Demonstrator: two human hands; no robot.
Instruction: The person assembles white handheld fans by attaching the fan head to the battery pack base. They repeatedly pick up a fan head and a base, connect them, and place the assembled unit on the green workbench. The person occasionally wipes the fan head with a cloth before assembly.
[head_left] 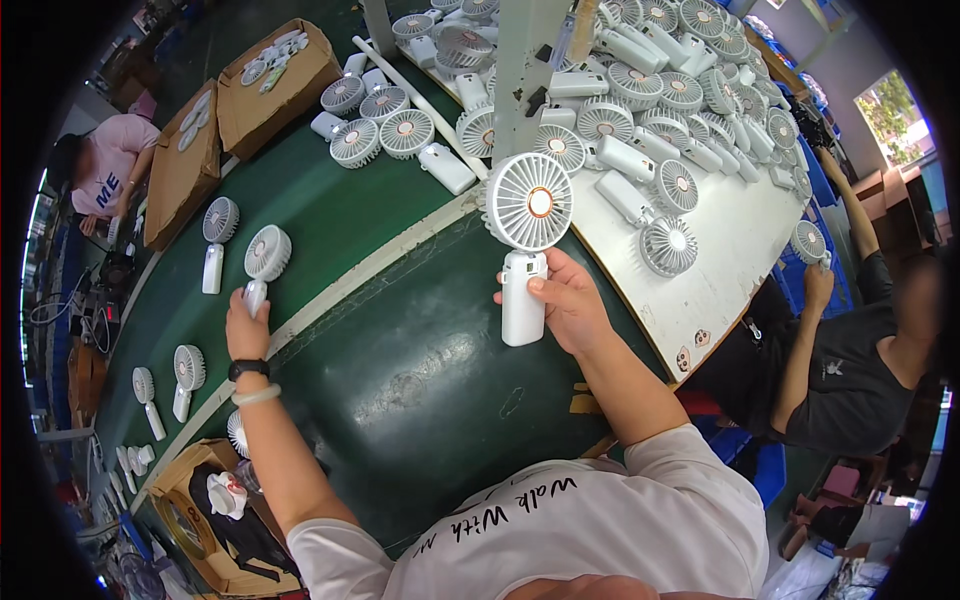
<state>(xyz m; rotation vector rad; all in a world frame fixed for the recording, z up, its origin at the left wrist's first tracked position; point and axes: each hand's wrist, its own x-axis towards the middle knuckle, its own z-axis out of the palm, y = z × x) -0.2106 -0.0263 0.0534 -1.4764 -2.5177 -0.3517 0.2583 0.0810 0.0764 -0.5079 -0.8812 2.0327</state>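
My right hand (pixel 568 300) is closed on the handle of a white handheld fan (pixel 523 312), its round grille facing up with an orange ring at the centre. The fan is raised over the green work surface (pixel 420 370). On the left, my left hand (pixel 246 328) grips the handle of a second handheld fan (pixel 268 252), whose head points away from me. A third fan (pixel 213 262) lies just beyond it on the green belt (pixel 310 215). Two more fans (pixel 188 372) lie farther along the belt at the left.
A heap of white fans (pixel 640 90) covers the white board (pixel 690 290) at the right, beside a metal post (pixel 522 90). Several fans (pixel 380 125) lie beyond a white rail. Cardboard boxes (pixel 275 90) stand far left. Co-workers sit left (pixel 118 165) and right (pixel 850 370), the latter holding a fan.
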